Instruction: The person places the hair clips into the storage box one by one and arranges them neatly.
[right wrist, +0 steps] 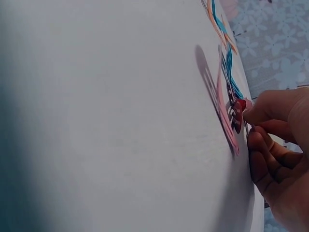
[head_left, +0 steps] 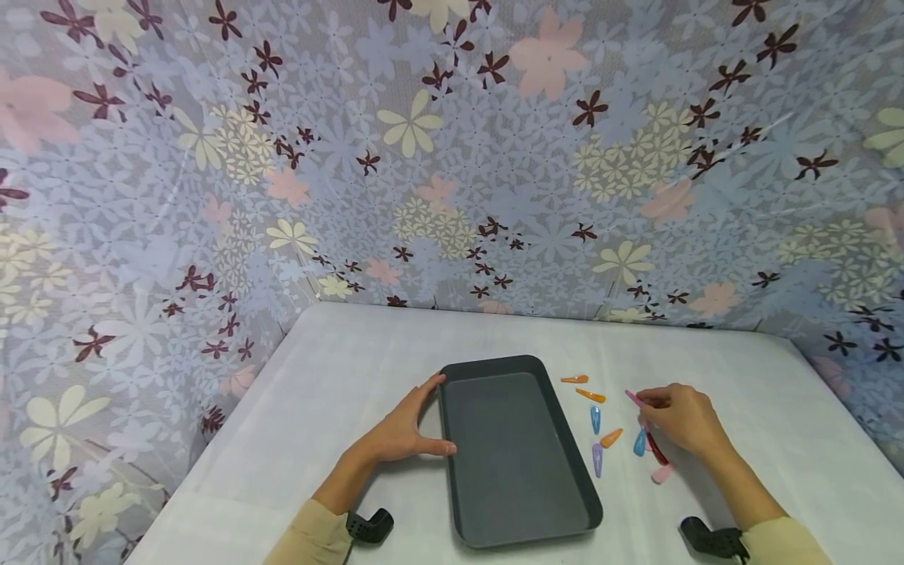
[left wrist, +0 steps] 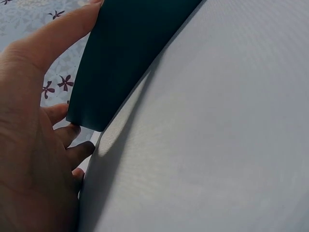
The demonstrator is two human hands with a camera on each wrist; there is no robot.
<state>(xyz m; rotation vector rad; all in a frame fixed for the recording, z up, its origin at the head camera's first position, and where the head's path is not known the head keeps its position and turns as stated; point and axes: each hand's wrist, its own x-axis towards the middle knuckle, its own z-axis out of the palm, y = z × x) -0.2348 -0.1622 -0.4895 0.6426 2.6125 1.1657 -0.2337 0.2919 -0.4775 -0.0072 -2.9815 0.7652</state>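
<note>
A dark grey rectangular tray [head_left: 523, 541] lies on the white table. My left hand [head_left: 399, 431] touches its left side with thumb and fingers spread along the rim; the left wrist view shows the thumb [left wrist: 72, 29] on the tray wall [left wrist: 120, 58]. To the right of the tray, my right hand [head_left: 681, 416] pinches a pink hair clip [head_left: 633, 398] between thumb and fingers. Close under that hand lie a blue clip [head_left: 639, 442], a dark red clip [head_left: 657, 450] and a light pink clip [head_left: 662, 474]. In the right wrist view, the light pink clip [right wrist: 225, 113] stands out beside the fingers.
Between tray and right hand lie several more clips: orange ones [head_left: 590, 395] [head_left: 611, 438], a blue one [head_left: 595, 420] and a purple one [head_left: 598, 461]. Flower-patterned cloth [head_left: 452, 157] hangs behind the table [head_left: 367, 337] and along its sides.
</note>
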